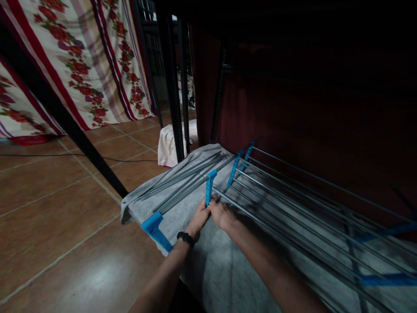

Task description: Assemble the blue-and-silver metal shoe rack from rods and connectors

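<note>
Only the head view here, so: both hands met right at the foot of a small upright blue plastic bracket (210, 186), the left hand (199, 217) (black wristwatch (184, 237) on that wrist) against its near side and the right hand (224, 215) just beside it, where the end of the nearest rod of a grey metal rod rack (293, 204) came in. Fingers on both were bunched together, not spread, but it was too dim to tell whether they actually pinched the bracket or only pressed on it. The rack ran off to the right of the hands, with more blue brackets beyond the fingertips. A loose bundle of thin grey metal rods (182, 180) lay beyond the left hand, and a flat blue plastic corner piece (153, 226) sat to its left. Everything rested on a grey towel (215, 261) over the brown tiled floor (48, 208). My read: it looked like the bracket was being seated onto that rod end. I'd say the next move called for keeping the bracket upright and the rod lined up with its socket, pushing straight, not twisting.
</note>
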`<state>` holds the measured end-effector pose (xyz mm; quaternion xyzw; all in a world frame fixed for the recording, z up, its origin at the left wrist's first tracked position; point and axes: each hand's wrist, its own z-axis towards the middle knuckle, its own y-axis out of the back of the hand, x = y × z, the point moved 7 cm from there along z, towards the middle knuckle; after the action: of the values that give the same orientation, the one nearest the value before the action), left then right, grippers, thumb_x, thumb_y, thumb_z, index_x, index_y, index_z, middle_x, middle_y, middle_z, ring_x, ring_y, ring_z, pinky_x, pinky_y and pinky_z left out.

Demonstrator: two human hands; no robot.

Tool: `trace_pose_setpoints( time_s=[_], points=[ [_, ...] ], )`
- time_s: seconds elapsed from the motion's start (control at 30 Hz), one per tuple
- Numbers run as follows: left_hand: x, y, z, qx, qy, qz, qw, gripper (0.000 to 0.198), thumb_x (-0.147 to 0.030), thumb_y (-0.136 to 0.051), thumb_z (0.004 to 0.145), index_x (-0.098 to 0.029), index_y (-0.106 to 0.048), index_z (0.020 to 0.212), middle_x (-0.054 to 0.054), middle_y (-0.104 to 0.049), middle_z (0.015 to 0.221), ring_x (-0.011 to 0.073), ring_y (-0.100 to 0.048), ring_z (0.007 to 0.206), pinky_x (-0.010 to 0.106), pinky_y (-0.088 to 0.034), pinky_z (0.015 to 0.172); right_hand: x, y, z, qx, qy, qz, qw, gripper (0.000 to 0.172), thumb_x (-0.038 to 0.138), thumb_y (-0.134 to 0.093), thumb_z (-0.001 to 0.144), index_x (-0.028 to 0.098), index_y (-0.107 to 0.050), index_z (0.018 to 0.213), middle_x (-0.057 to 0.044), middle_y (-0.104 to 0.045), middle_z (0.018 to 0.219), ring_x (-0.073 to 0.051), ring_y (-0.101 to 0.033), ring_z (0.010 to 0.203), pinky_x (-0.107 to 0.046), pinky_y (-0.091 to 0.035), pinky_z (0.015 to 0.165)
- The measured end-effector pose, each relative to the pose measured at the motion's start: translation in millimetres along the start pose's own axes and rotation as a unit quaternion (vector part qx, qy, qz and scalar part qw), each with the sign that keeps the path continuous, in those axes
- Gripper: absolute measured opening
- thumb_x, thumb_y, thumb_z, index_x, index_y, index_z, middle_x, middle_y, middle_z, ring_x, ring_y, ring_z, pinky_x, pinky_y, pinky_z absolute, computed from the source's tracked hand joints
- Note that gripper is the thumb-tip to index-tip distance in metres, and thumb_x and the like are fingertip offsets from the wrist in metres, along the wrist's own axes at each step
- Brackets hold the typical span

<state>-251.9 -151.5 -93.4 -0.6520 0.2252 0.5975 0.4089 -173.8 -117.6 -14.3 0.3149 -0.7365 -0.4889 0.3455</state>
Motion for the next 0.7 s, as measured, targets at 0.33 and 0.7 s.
trace_pose_setpoints(
  time_s=[0.33,0.7],
  points=[
    [-2.0,-2.1,-1.2,0.006,-0.008,0.019,1.0,0.04,-0.034,-0.066,0.073,-0.016,-0.066,0.108,0.008,-0.07,0.102,0.023,-0.063,0.102,0.039,-0.045,0.101,0.8,-1.8,0.8,-0.015,0.016,-0.01,1.0,0.038,0.028,-0.027,0.105,0.013,-0.05,0.13,-0.015,-0.069,0.109,-0.027,-0.066,0.104,-0.035,-0.05,0.085],
    [-4.9,-2.7,-0.8,0.027,-0.024,0.055,0.998,0.039,-0.034,-0.065,0.075,-0.017,-0.065,0.111,0.008,-0.069,0.109,0.0233,-0.061,0.105,0.041,-0.045,0.103,1.6,-2.4,-1.5,-0.021,0.017,-0.008,1.0,0.035,0.021,-0.027,0.103,0.011,-0.051,0.127,-0.018,-0.068,0.11,-0.025,-0.066,0.105,-0.035,-0.049,0.089]
  ],
)
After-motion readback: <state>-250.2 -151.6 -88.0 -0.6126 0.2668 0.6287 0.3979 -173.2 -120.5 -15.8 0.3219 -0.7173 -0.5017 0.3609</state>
